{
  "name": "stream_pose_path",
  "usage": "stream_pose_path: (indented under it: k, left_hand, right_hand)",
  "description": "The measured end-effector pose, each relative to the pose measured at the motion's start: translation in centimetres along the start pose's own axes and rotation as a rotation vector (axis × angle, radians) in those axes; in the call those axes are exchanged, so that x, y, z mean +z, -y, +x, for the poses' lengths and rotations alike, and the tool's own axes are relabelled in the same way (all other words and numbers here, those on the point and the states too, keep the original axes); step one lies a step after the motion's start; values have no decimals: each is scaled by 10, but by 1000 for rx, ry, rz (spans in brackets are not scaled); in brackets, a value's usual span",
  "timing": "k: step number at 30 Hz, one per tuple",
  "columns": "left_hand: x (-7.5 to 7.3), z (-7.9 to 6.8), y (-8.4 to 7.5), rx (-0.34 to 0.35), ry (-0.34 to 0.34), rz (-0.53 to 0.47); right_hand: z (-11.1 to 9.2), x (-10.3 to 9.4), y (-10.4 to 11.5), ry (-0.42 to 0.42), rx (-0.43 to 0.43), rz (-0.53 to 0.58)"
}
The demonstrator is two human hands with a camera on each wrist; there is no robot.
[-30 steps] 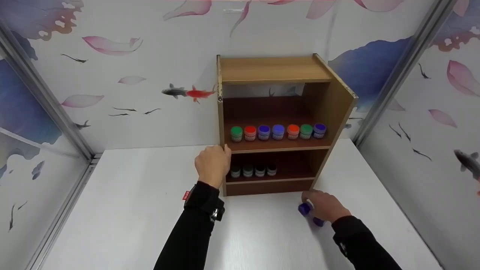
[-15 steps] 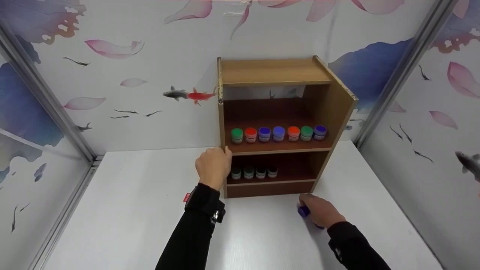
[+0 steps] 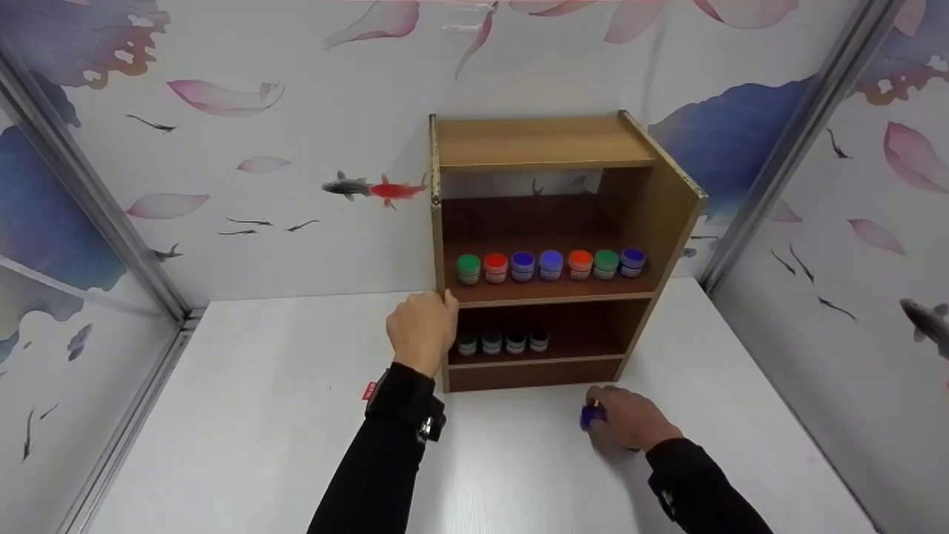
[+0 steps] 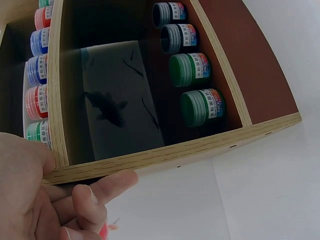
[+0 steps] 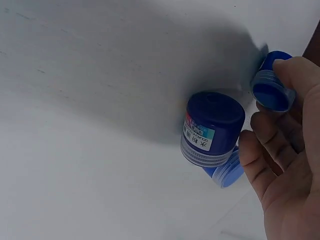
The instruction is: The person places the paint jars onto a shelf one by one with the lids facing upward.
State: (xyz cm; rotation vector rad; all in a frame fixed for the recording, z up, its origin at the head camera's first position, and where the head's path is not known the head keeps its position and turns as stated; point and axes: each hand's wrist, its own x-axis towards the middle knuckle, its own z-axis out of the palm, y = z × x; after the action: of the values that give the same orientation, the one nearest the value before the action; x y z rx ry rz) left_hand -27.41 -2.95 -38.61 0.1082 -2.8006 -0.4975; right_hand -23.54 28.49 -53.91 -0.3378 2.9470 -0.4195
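Observation:
In the head view my left hand [image 3: 421, 330] grips the left side panel of a small wooden shelf [image 3: 549, 139]. The left wrist view has the thumb inside the panel's edge [image 4: 150, 156] and the fingers outside. My right hand [image 3: 632, 417] is low over the table by the shelf's right front corner, pinching a blue paint jar [image 5: 274, 85] between thumb and fingers. Beneath that hand in the right wrist view are a dark blue paint jar [image 5: 212, 125], standing cap-down, and another blue jar [image 5: 230, 171], partly covered by it. The head view mostly hides these two.
A row of several coloured paint jars [image 3: 551, 265] stands on the middle board. On the lower board, several dark and green jars [image 4: 190, 70] line the left part. A patterned wall [image 3: 296, 148] is behind the shelf; the white table [image 3: 259, 430] spreads in front.
My right hand has shifted slightly left, and the blue jar at its fingertips has moved left along with it. The left hand keeps its hold on the shelf.

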Motion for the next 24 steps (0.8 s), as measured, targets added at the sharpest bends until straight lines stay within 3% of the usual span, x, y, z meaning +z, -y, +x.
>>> stream_pose_path:
  k: [5,13,24]
  left_hand:
    - [0,-1,0,-5,11,2]
    - [-1,0,0,-6,26,11]
    - [-1,0,0,-8,23,-11]
  right_hand:
    - [0,-2,-3,0,-28,97]
    - [2,-5,-7,3,-79,135]
    - [1,-12,-5,8,-6,146]
